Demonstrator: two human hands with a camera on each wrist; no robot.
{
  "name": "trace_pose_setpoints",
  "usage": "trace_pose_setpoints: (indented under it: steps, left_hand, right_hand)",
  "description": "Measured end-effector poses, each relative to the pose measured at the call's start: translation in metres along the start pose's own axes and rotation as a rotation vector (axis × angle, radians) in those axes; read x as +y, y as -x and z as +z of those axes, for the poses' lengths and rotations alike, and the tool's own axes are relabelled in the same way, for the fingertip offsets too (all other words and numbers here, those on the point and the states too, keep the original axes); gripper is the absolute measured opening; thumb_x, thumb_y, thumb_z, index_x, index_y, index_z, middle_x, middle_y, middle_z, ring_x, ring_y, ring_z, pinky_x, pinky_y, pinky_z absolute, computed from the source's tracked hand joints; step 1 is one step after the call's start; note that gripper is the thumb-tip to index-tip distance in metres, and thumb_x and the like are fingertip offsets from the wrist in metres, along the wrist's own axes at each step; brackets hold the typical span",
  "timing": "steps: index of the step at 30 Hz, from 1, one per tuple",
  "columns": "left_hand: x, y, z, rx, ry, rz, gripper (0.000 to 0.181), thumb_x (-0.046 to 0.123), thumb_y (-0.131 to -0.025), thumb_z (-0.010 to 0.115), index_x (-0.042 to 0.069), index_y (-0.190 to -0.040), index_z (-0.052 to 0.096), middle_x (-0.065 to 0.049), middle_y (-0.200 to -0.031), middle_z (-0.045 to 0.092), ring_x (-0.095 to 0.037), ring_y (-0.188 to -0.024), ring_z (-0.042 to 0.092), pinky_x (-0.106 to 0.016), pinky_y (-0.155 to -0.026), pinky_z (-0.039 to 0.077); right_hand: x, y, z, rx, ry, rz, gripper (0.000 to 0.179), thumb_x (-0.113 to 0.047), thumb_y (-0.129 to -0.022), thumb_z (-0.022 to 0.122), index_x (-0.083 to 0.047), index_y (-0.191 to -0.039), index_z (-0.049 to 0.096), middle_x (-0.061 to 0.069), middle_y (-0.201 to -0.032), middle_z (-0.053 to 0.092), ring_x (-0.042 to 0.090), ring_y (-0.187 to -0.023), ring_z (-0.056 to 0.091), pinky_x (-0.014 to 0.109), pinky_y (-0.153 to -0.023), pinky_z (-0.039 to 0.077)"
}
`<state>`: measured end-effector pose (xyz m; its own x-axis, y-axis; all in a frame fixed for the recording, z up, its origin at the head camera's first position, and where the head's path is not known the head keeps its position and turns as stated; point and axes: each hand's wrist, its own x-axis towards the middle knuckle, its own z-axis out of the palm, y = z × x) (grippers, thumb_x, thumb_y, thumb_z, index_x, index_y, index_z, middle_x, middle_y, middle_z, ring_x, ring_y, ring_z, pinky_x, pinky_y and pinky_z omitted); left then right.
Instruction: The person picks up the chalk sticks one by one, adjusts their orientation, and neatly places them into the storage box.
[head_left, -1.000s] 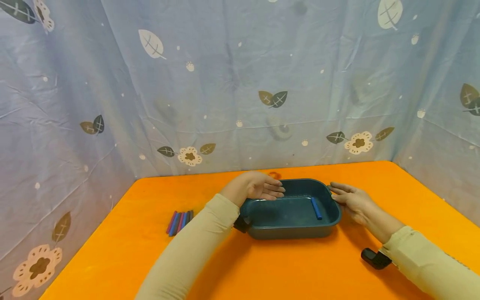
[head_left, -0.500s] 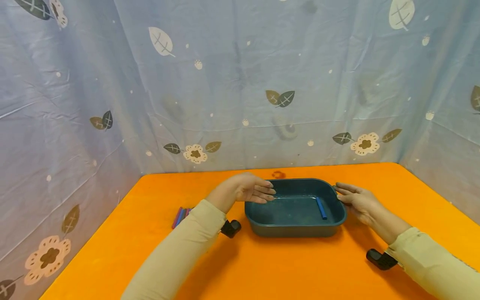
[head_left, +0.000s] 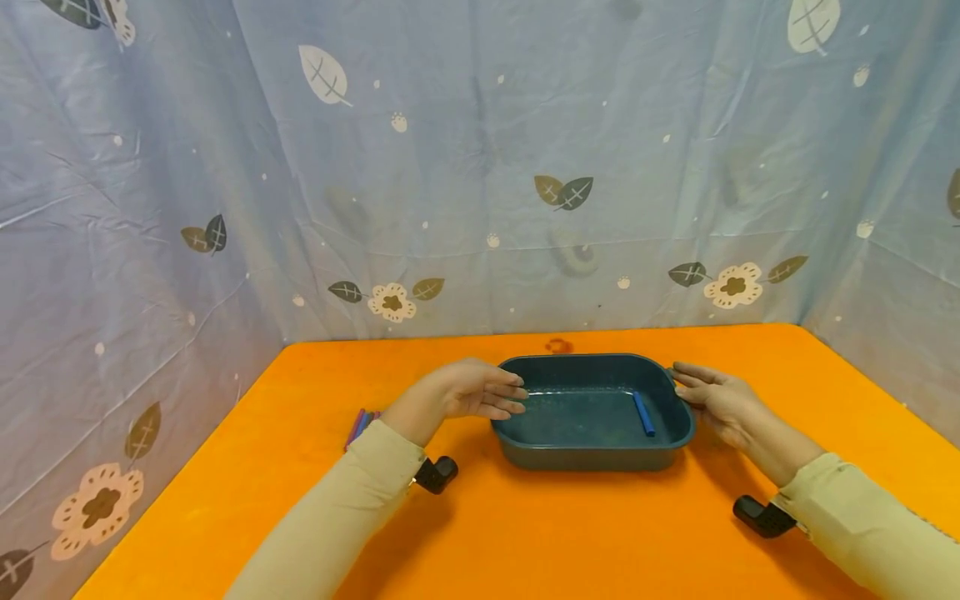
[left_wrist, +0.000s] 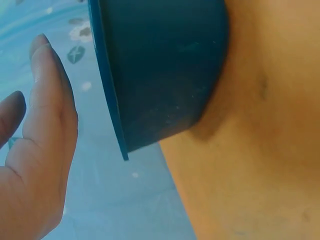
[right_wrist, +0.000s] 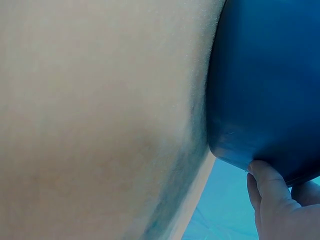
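In the head view, we located the tub (head_left: 592, 459) on the orange table (head_left: 570, 537), a blue stick (head_left: 643, 414) inside toward its right end. The left hand (head_left: 480, 390) was extended, holding nothing; the right hand (head_left: 723, 408) met the tub's right end. In the left wrist view, we noted hand and tub apart. In the right wrist view, we confirmed contact, but could not tell whether it clamped.

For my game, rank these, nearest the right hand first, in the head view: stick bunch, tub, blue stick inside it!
1. Dark teal tub, touching the right hand.
2. Blue stick, inside, right end.
3. Stick bunch, left of the tub.
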<state>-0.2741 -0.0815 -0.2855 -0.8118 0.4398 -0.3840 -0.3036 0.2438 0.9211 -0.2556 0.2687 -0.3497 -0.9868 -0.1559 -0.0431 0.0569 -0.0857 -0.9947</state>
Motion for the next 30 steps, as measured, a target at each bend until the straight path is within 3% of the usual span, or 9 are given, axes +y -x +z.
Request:
trace_pose_setpoints:
  steps: [4, 7, 12, 15, 19, 22, 30]
  left_hand:
    - [-0.007, 0.006, -0.010, 0.006, 0.003, 0.021, 0.041, 0.012, -0.104, 0.046, -0.009, -0.140, 0.044, -0.024, -0.135, 0.053, -0.036, -0.121, 0.055, -0.030, -0.084, 0.056]
    - [-0.012, 0.012, -0.018, 0.011, 0.015, 0.035, 0.041, 0.012, -0.105, 0.044, -0.010, -0.139, 0.043, -0.025, -0.136, 0.051, -0.036, -0.122, 0.054, -0.031, -0.087, 0.055]
    - [-0.017, 0.025, -0.034, 0.019, 0.064, 0.059, 0.043, 0.012, -0.106, 0.040, -0.011, -0.143, 0.037, -0.028, -0.144, 0.042, -0.040, -0.129, 0.045, -0.035, -0.096, 0.050]
    - [-0.019, 0.031, -0.042, 0.036, 0.081, 0.070, 0.044, 0.011, -0.105, 0.040, -0.011, -0.144, 0.035, -0.028, -0.145, 0.040, -0.041, -0.130, 0.044, -0.035, -0.095, 0.050]
    - [-0.023, 0.036, -0.050, 0.058, 0.077, 0.074, 0.045, 0.012, -0.105, 0.042, -0.010, -0.144, 0.036, -0.027, -0.144, 0.042, -0.040, -0.129, 0.046, -0.034, -0.093, 0.052]
    - [-0.028, 0.040, -0.055, 0.064, 0.058, 0.077, 0.047, 0.013, -0.105, 0.043, -0.010, -0.145, 0.034, -0.027, -0.144, 0.041, -0.040, -0.129, 0.045, -0.033, -0.092, 0.052]
    - [-0.037, 0.056, -0.072, 0.028, 0.007, 0.128, 0.051, 0.015, -0.106, 0.039, -0.012, -0.147, 0.027, -0.031, -0.148, 0.032, -0.043, -0.133, 0.039, -0.036, -0.100, 0.047]
  right_hand:
    - [-0.001, -0.001, 0.002, -0.004, 0.012, 0.008, 0.066, 0.007, -0.100, 0.042, 0.007, -0.150, -0.001, 0.028, -0.153, -0.006, -0.003, -0.087, 0.062, 0.018, -0.081, 0.052]
    - [-0.002, -0.001, 0.004, -0.008, 0.001, 0.009, 0.066, 0.007, -0.100, 0.041, 0.007, -0.150, -0.002, 0.028, -0.153, -0.008, -0.003, -0.086, 0.062, 0.017, -0.081, 0.052]
    - [-0.004, -0.002, 0.006, -0.018, -0.005, 0.008, 0.067, 0.007, -0.100, 0.042, 0.007, -0.150, -0.002, 0.029, -0.154, -0.007, -0.004, -0.086, 0.062, 0.017, -0.081, 0.052]
    - [-0.003, -0.003, 0.005, -0.007, -0.021, 0.008, 0.069, 0.007, -0.099, 0.045, 0.006, -0.150, -0.001, 0.024, -0.155, 0.001, -0.002, -0.087, 0.063, 0.018, -0.081, 0.053]
    - [-0.002, -0.002, 0.003, 0.010, -0.013, 0.014, 0.069, 0.006, -0.099, 0.046, 0.006, -0.150, 0.001, 0.022, -0.154, 0.006, -0.002, -0.087, 0.063, 0.019, -0.080, 0.053]
    - [-0.002, 0.000, 0.002, 0.013, 0.014, 0.021, 0.067, 0.006, -0.100, 0.044, 0.006, -0.150, 0.000, 0.025, -0.154, 0.000, -0.003, -0.086, 0.062, 0.019, -0.080, 0.053]
    - [-0.002, 0.001, 0.002, 0.013, 0.038, 0.022, 0.066, 0.005, -0.100, 0.043, 0.007, -0.150, 0.000, 0.028, -0.153, -0.005, -0.002, -0.086, 0.062, 0.019, -0.080, 0.053]
